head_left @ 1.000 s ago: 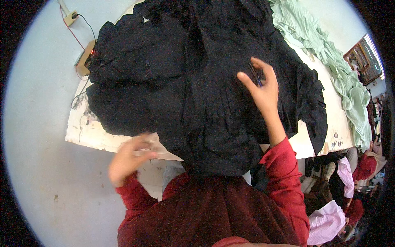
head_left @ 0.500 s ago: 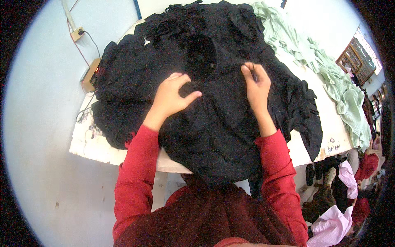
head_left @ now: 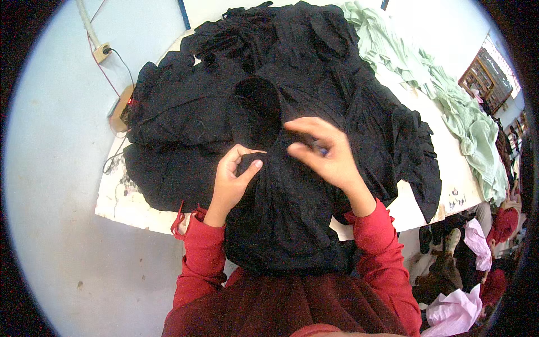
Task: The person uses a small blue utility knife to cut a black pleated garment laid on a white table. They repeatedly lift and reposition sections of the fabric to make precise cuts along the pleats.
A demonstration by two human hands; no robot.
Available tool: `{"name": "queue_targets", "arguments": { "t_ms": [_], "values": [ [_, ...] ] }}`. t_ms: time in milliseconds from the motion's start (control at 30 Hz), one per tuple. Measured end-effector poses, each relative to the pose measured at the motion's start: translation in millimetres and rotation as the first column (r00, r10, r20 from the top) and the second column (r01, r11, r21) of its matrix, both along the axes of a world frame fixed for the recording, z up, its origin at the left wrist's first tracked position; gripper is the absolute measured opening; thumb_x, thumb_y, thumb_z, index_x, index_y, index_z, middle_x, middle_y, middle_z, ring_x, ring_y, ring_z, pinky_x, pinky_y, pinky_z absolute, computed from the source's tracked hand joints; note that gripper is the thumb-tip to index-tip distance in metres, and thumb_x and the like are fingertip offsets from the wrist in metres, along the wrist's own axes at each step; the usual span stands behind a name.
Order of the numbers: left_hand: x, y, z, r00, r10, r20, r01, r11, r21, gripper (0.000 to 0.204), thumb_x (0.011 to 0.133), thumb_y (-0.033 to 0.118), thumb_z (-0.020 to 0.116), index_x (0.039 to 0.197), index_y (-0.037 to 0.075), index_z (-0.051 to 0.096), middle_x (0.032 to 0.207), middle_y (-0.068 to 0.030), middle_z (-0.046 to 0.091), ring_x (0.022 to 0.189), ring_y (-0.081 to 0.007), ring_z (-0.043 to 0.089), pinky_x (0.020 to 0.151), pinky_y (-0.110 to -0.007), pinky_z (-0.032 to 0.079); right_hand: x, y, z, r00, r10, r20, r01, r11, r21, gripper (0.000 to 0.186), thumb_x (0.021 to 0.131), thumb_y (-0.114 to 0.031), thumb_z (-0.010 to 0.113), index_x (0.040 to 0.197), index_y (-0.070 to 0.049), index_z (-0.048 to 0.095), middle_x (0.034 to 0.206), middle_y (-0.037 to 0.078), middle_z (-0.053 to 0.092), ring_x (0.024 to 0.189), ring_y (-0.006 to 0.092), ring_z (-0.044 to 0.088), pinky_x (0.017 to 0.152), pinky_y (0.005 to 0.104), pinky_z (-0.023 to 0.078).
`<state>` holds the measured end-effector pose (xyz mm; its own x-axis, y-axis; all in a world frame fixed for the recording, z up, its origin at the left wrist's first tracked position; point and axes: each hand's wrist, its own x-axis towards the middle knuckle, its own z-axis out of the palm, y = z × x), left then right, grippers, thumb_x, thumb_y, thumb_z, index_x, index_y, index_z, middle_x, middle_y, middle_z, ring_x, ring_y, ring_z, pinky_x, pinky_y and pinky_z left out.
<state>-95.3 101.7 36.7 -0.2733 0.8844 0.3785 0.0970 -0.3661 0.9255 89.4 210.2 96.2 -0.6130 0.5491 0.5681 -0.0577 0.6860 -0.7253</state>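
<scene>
A black garment (head_left: 281,208) is spread before me, its round opening (head_left: 258,101) showing near the middle. My left hand (head_left: 236,174) pinches a fold of its cloth between thumb and fingers, just below that opening. To the right, my right hand (head_left: 328,151) hovers over the garment, slightly smeared by motion, thumb and forefinger apart. Tucked in its curled fingers is a small tool with a blue part (head_left: 321,150); most of it is hidden, so its kind does not show.
Heaped black cloth (head_left: 303,33) covers much of the white table (head_left: 135,205). Pale green cloth (head_left: 471,132) runs along the right side. At the left are a wooden box (head_left: 120,109) with a red light and a wall socket (head_left: 102,53). People with pink cloth (head_left: 455,312) sit lower right.
Both hands have come nearer to me, drawing the black garment and its opening along. My left hand has closed on the cloth; my right hand has moved left and down, nearer the left.
</scene>
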Motion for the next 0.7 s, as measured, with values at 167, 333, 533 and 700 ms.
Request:
{"name": "queue_targets", "arguments": {
  "t_ms": [167, 333, 533, 700],
  "values": [
    [3, 2, -3, 0.984, 0.079, -0.160, -0.070, 0.996, 0.062, 0.013, 0.082, 0.003, 0.068, 0.089, 0.002, 0.057, 0.093, -0.0053, 0.062, 0.093, -0.0127, 0.057, 0.085, -0.027, 0.044, -24, -6, 1, 0.944, -0.014, 0.331, -0.031, 0.991, 0.130, 0.025, 0.076, -0.014, 0.074, 0.099, -0.003, 0.070, 0.105, 0.009, 0.063, 0.096, 0.0252, 0.063, 0.081, 0.0320, 0.049],
    [4, -1, -6, 0.998, 0.012, 0.061, -0.008, 0.998, -0.056, 0.027, 0.076, 0.004, 0.076, 0.090, 0.005, 0.053, 0.099, -0.0063, 0.061, 0.094, -0.0123, 0.057, 0.087, -0.027, 0.044, -27, -5, -6, 0.984, 0.094, -0.149, -0.146, 0.907, -0.396, 0.015, 0.080, -0.013, 0.072, 0.081, 0.001, 0.066, 0.084, 0.004, 0.063, 0.079, 0.0121, 0.059, 0.074, 0.0262, 0.046],
    [1, -1, -7, 0.991, -0.041, 0.127, 0.039, 0.999, 0.020, 0.031, 0.075, 0.005, 0.078, 0.096, 0.004, 0.056, 0.098, -0.0046, 0.062, 0.092, -0.0111, 0.058, 0.084, -0.026, 0.046, 24, -16, 15, 0.758, 0.636, 0.146, -0.412, 0.640, -0.649, 0.017, 0.080, -0.012, 0.074, 0.092, -0.001, 0.070, 0.084, 0.004, 0.068, 0.078, 0.0112, 0.062, 0.074, 0.0278, 0.050],
    [2, -1, -7, 0.981, -0.073, 0.178, 0.070, 0.997, 0.020, 0.032, 0.075, 0.004, 0.078, 0.098, 0.003, 0.056, 0.100, -0.0049, 0.062, 0.093, -0.0114, 0.058, 0.084, -0.026, 0.046, 19, -19, 8, 0.960, -0.057, 0.274, 0.025, 0.992, 0.120, 0.033, 0.073, -0.026, 0.077, 0.100, -0.009, 0.071, 0.083, 0.009, 0.068, 0.073, 0.0241, 0.067, 0.068, 0.0307, 0.052]
  ]
}}
